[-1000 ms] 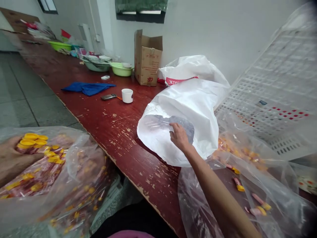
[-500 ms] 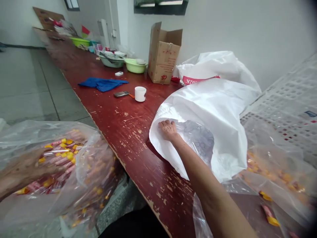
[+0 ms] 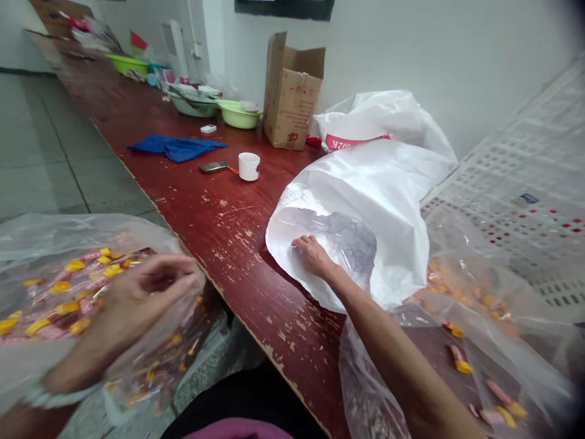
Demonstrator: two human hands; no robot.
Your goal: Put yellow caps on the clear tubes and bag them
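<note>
My left hand (image 3: 146,299), with a pale bracelet at the wrist, is over a large clear plastic bag (image 3: 68,225) on the left. Its fingers and thumb curl together near the bag's right side; what they hold, if anything, is hidden. Inside the bag lie many small pink tubes with yellow ends (image 3: 68,308). My right hand (image 3: 314,255) reaches into the mouth of a white woven sack (image 3: 388,195) lying on the table. Its fingers are curled, beside clear plastic pieces (image 3: 350,241) with round outlines in the sack. Anything in those fingers cannot be made out.
The worn red table (image 3: 228,225) carries a white mug (image 3: 249,166), a phone (image 3: 213,167), a blue cloth (image 3: 176,147), a cardboard box (image 3: 292,100) and green basins (image 3: 238,114). To the right, a white perforated crate (image 3: 516,183) stands by another clear bag (image 3: 484,317) of tubes.
My left hand has moved right and up from among the tubes, its spread fingers now curled. My right hand has shifted slightly lower in the sack's mouth, away from the clear pieces' upper edge.
</note>
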